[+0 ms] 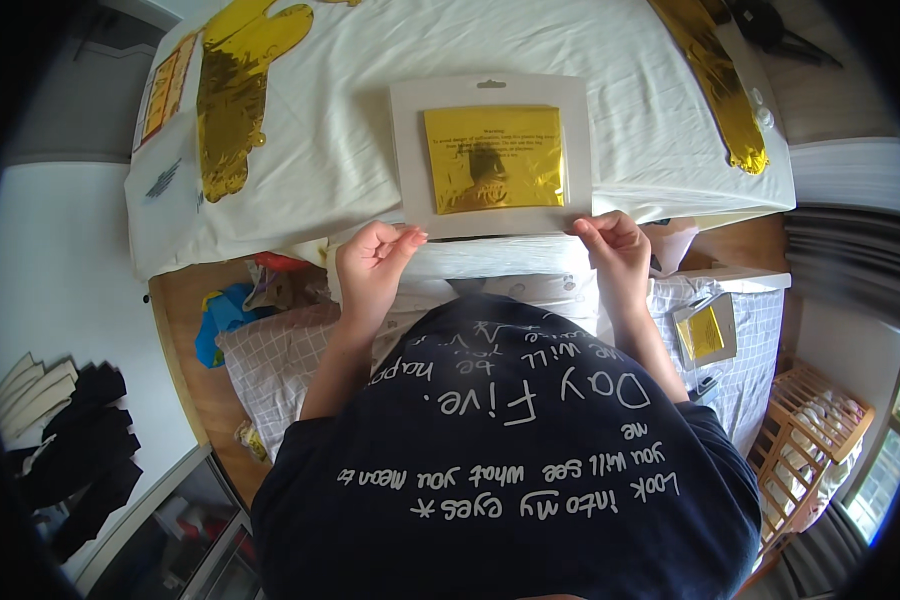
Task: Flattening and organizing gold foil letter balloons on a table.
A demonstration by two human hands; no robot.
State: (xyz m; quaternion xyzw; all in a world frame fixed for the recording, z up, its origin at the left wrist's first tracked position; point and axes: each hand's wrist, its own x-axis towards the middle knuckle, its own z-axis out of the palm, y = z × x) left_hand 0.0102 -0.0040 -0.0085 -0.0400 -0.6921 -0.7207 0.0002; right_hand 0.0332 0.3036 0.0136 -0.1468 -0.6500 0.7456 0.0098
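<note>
Pinching a pale card [410, 150] by its near corners: left hand [376, 264], right hand [620, 260], thumbs against fingers. Card, bearing gold packet [495, 180], at near edge of white-clothed table [340, 80]. Gold foil sheet [232, 120] on table's left, another sheet [718, 95] on its right. This side of table: second carded packet [703, 332] rightward, blue item [215, 328] leftward.

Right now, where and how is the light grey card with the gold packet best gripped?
Probably by the two near corners of the card, coming from the person's side, thumb and fingers pinching the edge: it is thin and flat, and its bare border leaves the gold packet clear. The left hand and right hand hold those corners.
</note>
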